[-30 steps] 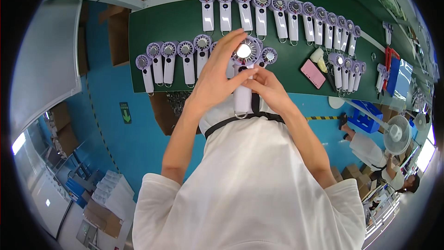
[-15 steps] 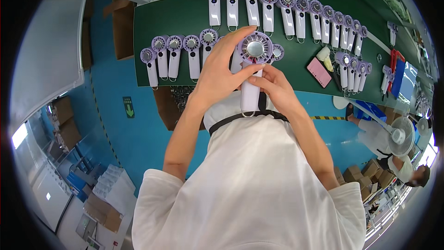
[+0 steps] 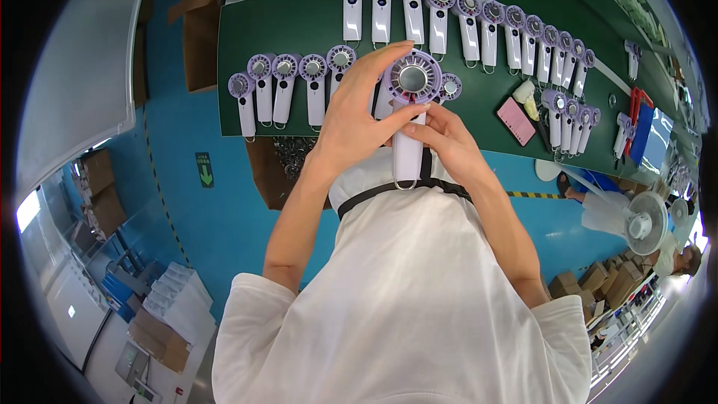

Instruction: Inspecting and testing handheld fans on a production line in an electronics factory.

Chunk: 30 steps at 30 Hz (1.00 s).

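Both my hands hold one white and lilac handheld fan [image 3: 408, 135] in front of my waist, its round head up and its wire loop toward me. My left hand [image 3: 362, 105] curves around the left side of the head, thumb across the neck. At the right of the neck, my right hand [image 3: 443, 138] pinches the upper handle with its fingers partly hidden behind it. Just beyond, more fans of the same kind lie on the green table: a front row [image 3: 313, 88] to the left and a long back row [image 3: 437, 22].
Right on the table [image 3: 479, 116] are a pink rectangular pad [image 3: 516, 121], a small cluster of fans [image 3: 555, 116] and a blue bin [image 3: 652, 138]. A pedestal fan [image 3: 646, 224] and another person [image 3: 677, 260] are at the far right. Cartons [image 3: 158, 338] stand lower left.
My view has shifted slightly, so the table rows sit a little differently. Both hands keep the same hold on the fan.
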{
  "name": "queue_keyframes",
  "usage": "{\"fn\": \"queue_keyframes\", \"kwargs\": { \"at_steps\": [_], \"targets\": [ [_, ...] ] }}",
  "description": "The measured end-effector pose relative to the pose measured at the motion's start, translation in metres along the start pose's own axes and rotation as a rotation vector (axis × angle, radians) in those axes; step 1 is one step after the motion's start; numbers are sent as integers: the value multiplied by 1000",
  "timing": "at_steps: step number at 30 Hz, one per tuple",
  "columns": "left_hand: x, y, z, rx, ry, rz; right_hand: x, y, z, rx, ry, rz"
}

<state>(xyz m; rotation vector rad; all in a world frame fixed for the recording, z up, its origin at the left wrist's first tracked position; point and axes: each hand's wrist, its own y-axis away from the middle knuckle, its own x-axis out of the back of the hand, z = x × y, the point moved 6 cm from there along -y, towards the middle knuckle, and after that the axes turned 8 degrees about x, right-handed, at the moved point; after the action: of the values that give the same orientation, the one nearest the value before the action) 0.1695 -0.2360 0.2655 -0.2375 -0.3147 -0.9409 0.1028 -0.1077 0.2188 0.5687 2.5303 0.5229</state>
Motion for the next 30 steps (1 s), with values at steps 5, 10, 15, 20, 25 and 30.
{"fn": "queue_keyframes", "kwargs": {
  "at_steps": [5, 10, 15, 20, 25, 30],
  "targets": [
    [3, -1, -1, 21, 15, 3, -6, -1, -3, -17, 13, -12],
    [4, 0, -11, 168, 125, -57, -7, -4, 1, -44, -33, -26],
    [5, 0, -11, 59, 145, -60, -8, -5, 4, -70, -46, -32],
    [5, 0, -12, 79, 141, -58, -9, -6, 4, -73, -53, -47],
    [5, 0, -13, 110, 158, -57, -8, -6, 4, -60, -41, -58],
    [5, 0, -13, 83, 153, -48, -8, -7, 3, -49, -32, -49]
  ]
}}
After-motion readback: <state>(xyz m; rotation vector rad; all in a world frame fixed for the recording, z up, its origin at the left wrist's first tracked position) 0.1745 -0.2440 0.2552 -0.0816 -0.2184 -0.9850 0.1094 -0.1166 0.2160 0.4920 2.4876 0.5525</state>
